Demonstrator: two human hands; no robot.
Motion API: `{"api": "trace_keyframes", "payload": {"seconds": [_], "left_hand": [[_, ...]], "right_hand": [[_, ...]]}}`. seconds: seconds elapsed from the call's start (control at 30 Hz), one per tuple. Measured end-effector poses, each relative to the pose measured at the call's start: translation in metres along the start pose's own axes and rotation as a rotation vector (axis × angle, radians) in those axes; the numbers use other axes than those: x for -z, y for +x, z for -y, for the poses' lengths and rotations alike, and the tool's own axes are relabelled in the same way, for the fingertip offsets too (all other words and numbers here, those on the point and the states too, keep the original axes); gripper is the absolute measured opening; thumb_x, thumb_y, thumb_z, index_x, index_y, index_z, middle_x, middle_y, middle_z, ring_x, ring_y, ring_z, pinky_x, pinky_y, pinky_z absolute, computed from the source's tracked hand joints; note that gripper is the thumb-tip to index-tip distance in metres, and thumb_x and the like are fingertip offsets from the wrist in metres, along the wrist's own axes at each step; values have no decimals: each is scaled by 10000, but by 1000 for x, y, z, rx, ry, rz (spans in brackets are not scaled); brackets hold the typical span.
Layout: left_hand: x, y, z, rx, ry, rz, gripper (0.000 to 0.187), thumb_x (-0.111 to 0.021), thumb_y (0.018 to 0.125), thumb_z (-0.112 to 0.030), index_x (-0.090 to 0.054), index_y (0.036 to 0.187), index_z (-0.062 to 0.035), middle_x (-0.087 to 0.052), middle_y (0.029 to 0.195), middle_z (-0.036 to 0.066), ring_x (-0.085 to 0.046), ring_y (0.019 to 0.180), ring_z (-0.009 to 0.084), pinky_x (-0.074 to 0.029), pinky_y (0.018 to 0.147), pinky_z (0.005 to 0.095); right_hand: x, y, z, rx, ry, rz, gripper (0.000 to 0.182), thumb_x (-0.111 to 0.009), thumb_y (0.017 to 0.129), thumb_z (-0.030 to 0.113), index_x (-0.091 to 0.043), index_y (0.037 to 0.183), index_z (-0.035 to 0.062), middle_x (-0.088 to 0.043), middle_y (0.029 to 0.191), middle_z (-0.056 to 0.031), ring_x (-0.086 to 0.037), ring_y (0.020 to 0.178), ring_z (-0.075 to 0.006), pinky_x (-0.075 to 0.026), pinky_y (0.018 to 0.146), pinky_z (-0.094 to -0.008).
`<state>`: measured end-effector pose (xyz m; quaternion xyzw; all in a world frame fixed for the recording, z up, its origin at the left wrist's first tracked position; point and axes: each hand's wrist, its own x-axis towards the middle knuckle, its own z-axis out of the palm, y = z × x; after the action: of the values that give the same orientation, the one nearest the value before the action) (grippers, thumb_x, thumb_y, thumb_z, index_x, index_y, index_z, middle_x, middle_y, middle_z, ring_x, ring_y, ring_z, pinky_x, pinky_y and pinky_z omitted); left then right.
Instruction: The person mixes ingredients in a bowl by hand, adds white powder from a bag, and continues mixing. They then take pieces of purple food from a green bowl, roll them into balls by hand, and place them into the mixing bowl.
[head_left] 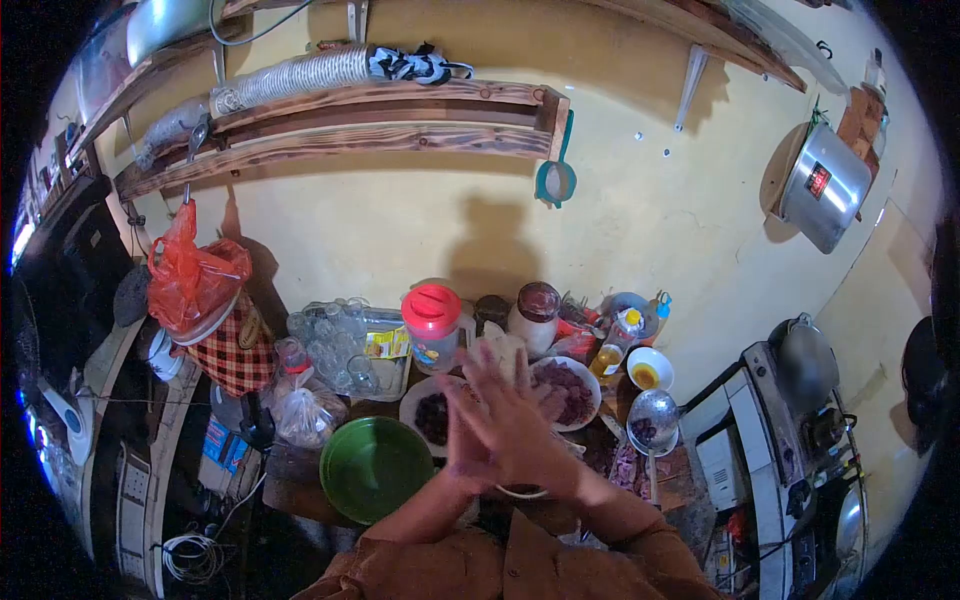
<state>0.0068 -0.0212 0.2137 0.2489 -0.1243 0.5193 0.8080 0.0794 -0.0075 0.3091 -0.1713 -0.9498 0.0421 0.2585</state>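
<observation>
My left hand (464, 447) and my right hand (527, 442) are raised in front of my chest, touching or overlapping near the palms. Their fingers are stretched out and point up, somewhat blurred, and I see nothing held. Beyond them, a white plate with dark pieces (432, 416) lies on the left, and a plate of reddish-purple pieces (568, 394) on the right. A bowl below the hands is mostly hidden. Left of my left forearm stands a green basin (376, 472).
Behind stand a red-lidded pitcher (431, 312), a jar (536, 318) and a tray of glasses (340, 340). To the right are an oil bottle (612, 348), a bowl with yellow liquid (647, 376) and a metal skimmer (654, 416). A stove (780, 400) stands farther right.
</observation>
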Motion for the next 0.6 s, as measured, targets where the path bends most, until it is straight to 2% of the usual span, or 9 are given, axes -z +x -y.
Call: {"api": "trace_keyframes", "payload": {"seconds": [0.13, 0.2, 0.23, 0.3, 0.33, 0.37, 0.43, 0.5, 0.6], "left_hand": [[0, 5, 0, -27, 21, 0, 822, -197, 830, -673, -44, 1416, -118, -32, 1482, 59, -66, 1359, 229, -44, 1087, 471], [1, 5, -4, 26, 1161, -318, 809, -297, 825, -628, -110, 1412, -104, -79, 1474, 91, -86, 1357, 244, -54, 1078, 510], [-17, 6, -5, 23, 1159, -321, 809, -297, 825, -628, -110, 1412, -104, -79, 1474, 91, -86, 1357, 244, -54, 1078, 510], [-62, 4, -3, -429, 123, -267, 712, -190, 857, -625, -74, 1422, -207, 15, 1484, 52, -45, 1362, 250, -56, 1087, 467], [-70, 12, 2, -547, 263, -412, 737, -188, 823, -674, -76, 1420, -257, 25, 1485, 51, -43, 1361, 264, -70, 1085, 463], [-37, 5, 5, -550, 262, -409, 737, -188, 823, -674, -76, 1420, -257, 25, 1485, 51, -43, 1361, 264, -70, 1085, 463], [59, -18, 10, -269, -94, -21, 784, -222, 824, -671, -77, 1422, -186, -74, 1475, 82, -106, 1349, 275, -125, 1052, 543], [-12, -11, -9, -295, 58, -68, 790, -217, 824, -676, -81, 1422, -178, -70, 1476, 83, -107, 1348, 273, -126, 1053, 537], [4, -27, 4, -161, 31, -28, 788, -231, 828, -669, -111, 1418, -161, -77, 1476, 78, -98, 1348, 266, -120, 1060, 521]], "right_hand": [[-13, 2, 23, 402, 232, 250, 851, -524, 706, 605, -287, 1374, 134, -171, 1428, -211, -105, 1334, -392, -13, 1008, -619], [-9, -9, 0, 208, 153, 163, 883, -512, 688, 643, -284, 1376, 138, -168, 1432, -204, -97, 1336, -389, 9, 1009, -617], [-7, -12, -7, 12, 78, 82, 916, -501, 671, 680, -281, 1379, 143, -165, 1435, -197, -88, 1338, -387, 30, 1009, -614], [-9, -8, -7, -24, 66, 14, 931, -491, 664, 699, -279, 1380, 143, -164, 1435, -199, -80, 1338, -391, 51, 1007, -611], [-10, -5, -6, -59, 48, -63, 946, -482, 658, 718, -278, 1382, 144, -163, 1435, -201, -72, 1338, -396, 71, 1004, -607], [-10, -6, 1, -55, 45, -62, 946, -482, 658, 718, -278, 1382, 144, -163, 1435, -201, -72, 1338, -396, 71, 1004, -607], [-12, -16, 21, 188, 152, 99, 959, -458, 660, 739, -284, 1378, 127, -138, 1434, -221, -36, 1334, -415, 94, 998, -603], [-14, -24, 6, 222, 124, 66, 956, -436, 669, 753, -285, 1378, 130, -93, 1448, -211, -13, 1337, -407, 89, 999, -600], [-7, -22, -26, -161, 207, -180, 1017, -466, 616, 776, -263, 1389, 148, -41, 1453, -220, -4, 1334, -421, 83, 1004, -587]]}}
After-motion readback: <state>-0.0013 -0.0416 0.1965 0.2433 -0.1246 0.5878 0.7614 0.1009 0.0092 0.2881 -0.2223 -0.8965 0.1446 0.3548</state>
